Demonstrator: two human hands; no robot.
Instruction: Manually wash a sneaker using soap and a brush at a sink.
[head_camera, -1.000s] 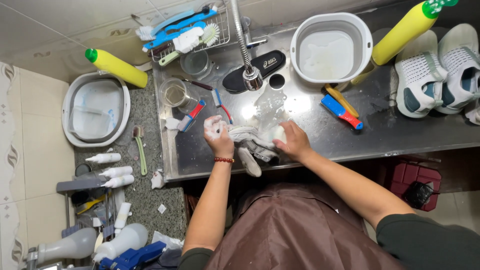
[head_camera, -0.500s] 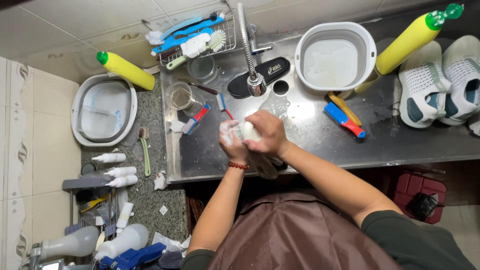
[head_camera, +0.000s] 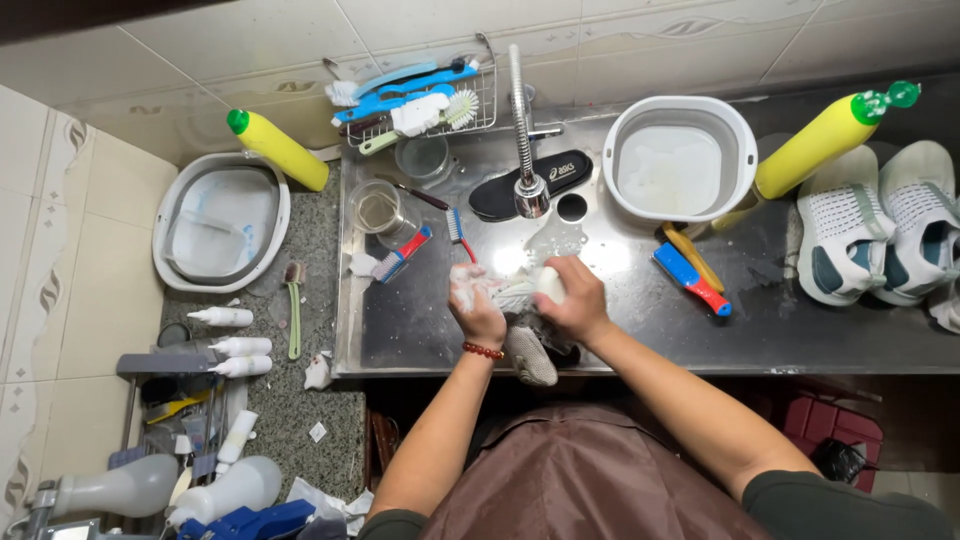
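Over the steel sink (head_camera: 420, 330) the person's two hands work close together just below the tap (head_camera: 530, 190). The left hand (head_camera: 478, 305), soapy and with a red bead bracelet at the wrist, grips one end of a pale, sudsy piece of cloth or shoe part (head_camera: 515, 290); the right hand (head_camera: 575, 295) is closed round its other end, holding something small and white against it. What exactly the item is I cannot tell through the foam. Just nearer than the hands, at the sink's near edge, lies a grey shoe (head_camera: 532, 352), partly under the wrists.

Far left of the hands stands a yellow bottle with a green cap (head_camera: 278, 150), leaning beside a grey-and-white basin (head_camera: 170, 215) on the speckled counter. A second, matching yellow bottle (head_camera: 825, 140) lies tilted at far right, touching a round white basin (head_camera: 740, 130). A pair of white and teal trainers (head_camera: 880, 230) sits at the right end. A black insole (head_camera: 530, 180) with a white logo lies under the tap. A wire rack (head_camera: 485, 105) on the far wall holds blue and white brushes. A red and blue brush (head_camera: 690, 280) lies right of the hands, and a toothbrush (head_camera: 400, 258) lies to the left. Small white squeeze bottles (head_camera: 235, 345) lie on the left counter.
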